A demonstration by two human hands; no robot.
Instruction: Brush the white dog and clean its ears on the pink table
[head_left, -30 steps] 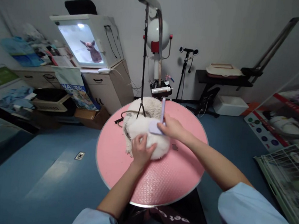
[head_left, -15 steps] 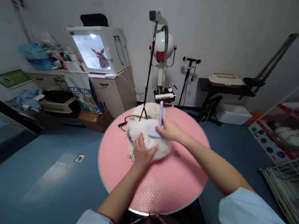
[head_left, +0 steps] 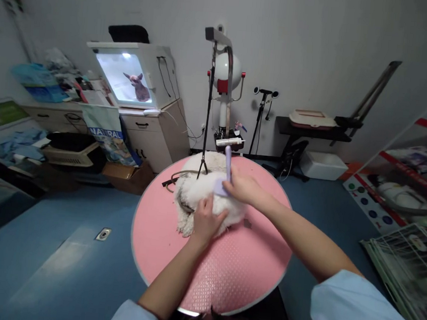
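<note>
A fluffy white dog with greyish patches lies on a round pink grooming table. My right hand is closed around a lilac slicker brush; its handle points up and its head rests against the dog's back. My left hand grips the near side of the dog, thumb apart from the bent fingers, which are partly sunk in the fur. A dark grooming strap runs from an overhead arm down to the dog. The dog's face cannot be made out.
Behind the table stand a white dryer and a tray holding a white tube. On the left cabinet, a lit box has a small brown dog inside. A wire cage stands at the right.
The view has shifted slightly. My left hand has moved a little right along the dog, its fingers drawn closer together. The brush stays on the dog's back, its handle now leaning slightly left.
</note>
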